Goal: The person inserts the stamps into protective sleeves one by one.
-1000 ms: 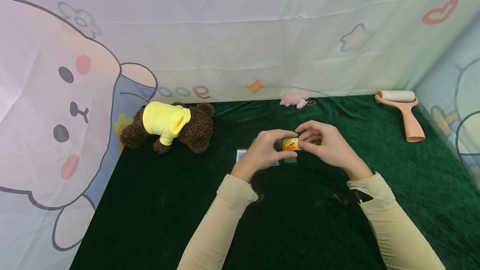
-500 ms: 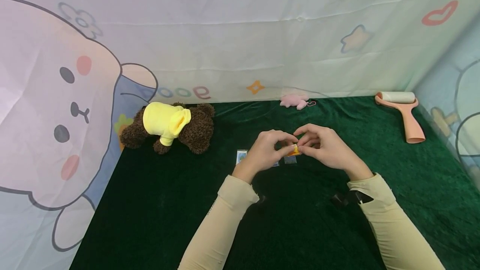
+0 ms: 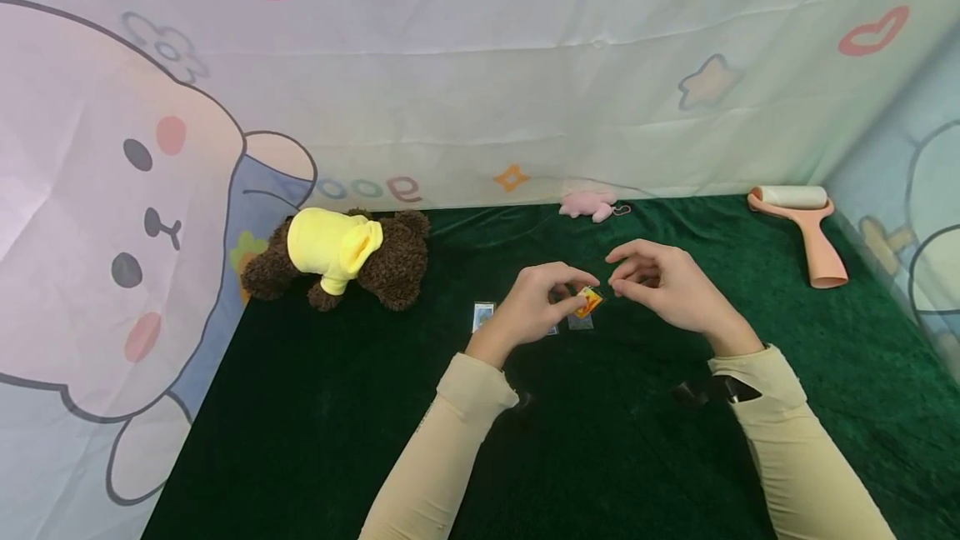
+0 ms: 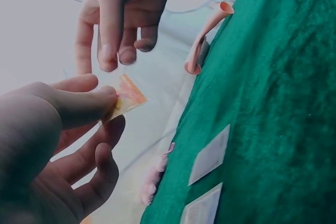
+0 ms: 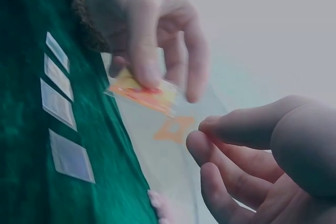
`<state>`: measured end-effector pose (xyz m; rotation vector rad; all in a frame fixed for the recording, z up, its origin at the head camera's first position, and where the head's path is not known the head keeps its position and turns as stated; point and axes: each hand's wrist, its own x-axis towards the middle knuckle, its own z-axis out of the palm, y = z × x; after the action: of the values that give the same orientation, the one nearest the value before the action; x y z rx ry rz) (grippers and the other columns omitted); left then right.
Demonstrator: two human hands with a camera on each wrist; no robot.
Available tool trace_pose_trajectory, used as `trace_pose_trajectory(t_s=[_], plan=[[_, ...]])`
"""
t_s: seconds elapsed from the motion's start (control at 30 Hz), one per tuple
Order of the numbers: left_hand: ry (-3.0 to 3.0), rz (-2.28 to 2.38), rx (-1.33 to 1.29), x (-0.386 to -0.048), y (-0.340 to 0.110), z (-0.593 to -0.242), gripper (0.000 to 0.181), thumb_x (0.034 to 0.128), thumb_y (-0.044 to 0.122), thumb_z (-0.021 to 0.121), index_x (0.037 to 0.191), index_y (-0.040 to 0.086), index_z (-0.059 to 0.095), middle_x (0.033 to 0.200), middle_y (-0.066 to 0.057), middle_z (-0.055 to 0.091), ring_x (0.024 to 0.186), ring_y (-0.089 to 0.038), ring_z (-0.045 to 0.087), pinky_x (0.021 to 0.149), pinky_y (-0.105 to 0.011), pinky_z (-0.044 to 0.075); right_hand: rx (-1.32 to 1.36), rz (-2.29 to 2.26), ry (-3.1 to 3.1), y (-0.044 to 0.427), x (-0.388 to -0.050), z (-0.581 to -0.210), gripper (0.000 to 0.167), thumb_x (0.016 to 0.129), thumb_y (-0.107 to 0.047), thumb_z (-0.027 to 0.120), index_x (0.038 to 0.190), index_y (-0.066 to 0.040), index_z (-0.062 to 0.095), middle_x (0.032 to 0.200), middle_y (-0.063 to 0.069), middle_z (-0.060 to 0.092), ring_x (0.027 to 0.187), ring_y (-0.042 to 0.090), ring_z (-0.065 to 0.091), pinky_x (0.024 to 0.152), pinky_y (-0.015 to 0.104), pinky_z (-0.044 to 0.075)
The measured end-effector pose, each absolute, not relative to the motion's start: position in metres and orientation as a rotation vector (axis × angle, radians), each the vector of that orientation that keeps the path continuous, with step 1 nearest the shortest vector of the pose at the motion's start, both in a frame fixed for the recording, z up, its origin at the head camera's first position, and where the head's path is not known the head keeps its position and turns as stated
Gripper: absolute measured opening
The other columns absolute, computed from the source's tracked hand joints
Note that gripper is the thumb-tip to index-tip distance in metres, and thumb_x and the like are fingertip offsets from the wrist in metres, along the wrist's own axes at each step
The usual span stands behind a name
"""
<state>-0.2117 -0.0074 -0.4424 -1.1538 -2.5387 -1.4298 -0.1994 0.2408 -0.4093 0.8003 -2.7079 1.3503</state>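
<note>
My left hand [image 3: 536, 302] pinches a small yellow-and-orange picture card [image 3: 588, 302] between thumb and fingers, above the green cloth. Clear plastic shows around the card's edges in the right wrist view, where the card [image 5: 144, 95] lies tilted and slightly blurred. My right hand [image 3: 667, 286] is just to the right of it, apart from the card. Its fingers are loosely bent, the thumb close to the index finger, and I see nothing between them. Below the hands, several small sleeved cards [image 5: 58, 103] lie in a row on the cloth; my left hand partly hides them in the head view.
A brown plush bear [image 3: 397, 261] in a yellow top lies at the left. Against the back curtain [image 3: 450, 98] sits a small pink plush [image 3: 587, 204] with a loop. An orange-handled lint roller [image 3: 813, 236] rests at the right rear on the green cloth [image 3: 300, 440].
Both hands were at the card; my right hand has moved off it to the right. The card has turned and tilted and stays in my left hand.
</note>
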Motion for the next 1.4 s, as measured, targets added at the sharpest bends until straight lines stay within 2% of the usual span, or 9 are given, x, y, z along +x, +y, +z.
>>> trace_pose_trajectory(t_s=[0.23,0.53,0.67,0.77,0.83,0.9,1.17,1.4], plan=[[-2.636,-1.429,-1.075,-0.214,0.000,-0.447,0.023,0.1000,0.008,0.072,0.123,0.006,0.073,0.111,-0.004,0.072,0.093,-0.011,0.067,0.079,-0.017,0.055,0.753,1.259,-2.721,0.262,-0.201,-0.409,0.026,0.101,-0.004,0.070,0.126,-0.005,0.065,0.099,0.009,0.077,0.082,0.011,0.073,0.073,0.023,0.057],[-2.701,-1.472,-1.011,-0.229,0.021,-0.453,0.020,0.0972,0.009,0.077,0.117,0.009,0.074,0.105,-0.002,0.072,0.090,-0.008,0.068,0.081,-0.017,0.056,0.709,1.200,-2.741,0.276,-0.200,-0.407,0.026,0.101,-0.005,0.069,0.127,-0.006,0.065,0.099,0.009,0.077,0.082,0.013,0.073,0.071,0.022,0.056],[-2.777,-1.505,-1.014,-0.234,0.031,-0.459,0.021,0.0959,0.010,0.078,0.117,0.008,0.074,0.104,-0.002,0.070,0.087,-0.007,0.067,0.076,-0.017,0.056,0.704,1.210,-2.749,0.278,-0.200,-0.407,0.026,0.102,-0.006,0.069,0.128,-0.006,0.064,0.100,0.012,0.077,0.084,0.021,0.075,0.072,0.023,0.056],[-2.841,-1.517,-0.997,-0.236,0.037,-0.461,0.021,0.0956,0.011,0.079,0.116,0.009,0.074,0.104,-0.001,0.069,0.084,-0.006,0.067,0.072,-0.018,0.057,0.713,1.210,-2.745,0.279,-0.199,-0.408,0.026,0.102,-0.006,0.068,0.128,-0.006,0.064,0.099,0.009,0.076,0.083,0.018,0.075,0.071,0.023,0.057],[-2.872,-1.508,-0.984,-0.237,0.040,-0.464,0.021,0.0954,0.011,0.079,0.115,0.008,0.073,0.104,-0.002,0.068,0.083,-0.005,0.068,0.071,-0.019,0.057,0.720,1.210,-2.739,0.280,-0.199,-0.408,0.026,0.103,-0.006,0.068,0.128,-0.006,0.065,0.098,0.006,0.076,0.083,0.012,0.073,0.071,0.023,0.057],[-2.896,-1.486,-0.970,-0.237,0.042,-0.465,0.020,0.0950,0.011,0.080,0.114,0.007,0.073,0.104,-0.002,0.068,0.082,-0.005,0.068,0.071,-0.018,0.057,0.720,1.209,-2.737,0.281,-0.199,-0.408,0.025,0.103,-0.007,0.068,0.128,-0.007,0.065,0.097,0.003,0.076,0.082,0.008,0.073,0.071,0.023,0.057],[-2.971,-1.342,-0.929,-0.240,0.044,-0.469,0.019,0.0932,0.012,0.082,0.109,0.006,0.074,0.103,-0.004,0.067,0.080,-0.007,0.065,0.073,-0.016,0.054,0.713,1.190,-2.740,0.282,-0.198,-0.406,0.025,0.102,-0.006,0.068,0.127,-0.007,0.065,0.097,0.004,0.076,0.082,0.009,0.073,0.071,0.023,0.057],[-2.959,-1.298,-0.940,-0.241,0.041,-0.469,0.021,0.0938,0.013,0.082,0.112,0.005,0.074,0.109,-0.006,0.068,0.083,-0.007,0.066,0.075,-0.016,0.054,0.704,1.179,-2.750,0.282,-0.197,-0.404,0.024,0.103,-0.008,0.068,0.127,-0.007,0.065,0.097,0.003,0.076,0.082,0.009,0.073,0.071,0.023,0.057]])
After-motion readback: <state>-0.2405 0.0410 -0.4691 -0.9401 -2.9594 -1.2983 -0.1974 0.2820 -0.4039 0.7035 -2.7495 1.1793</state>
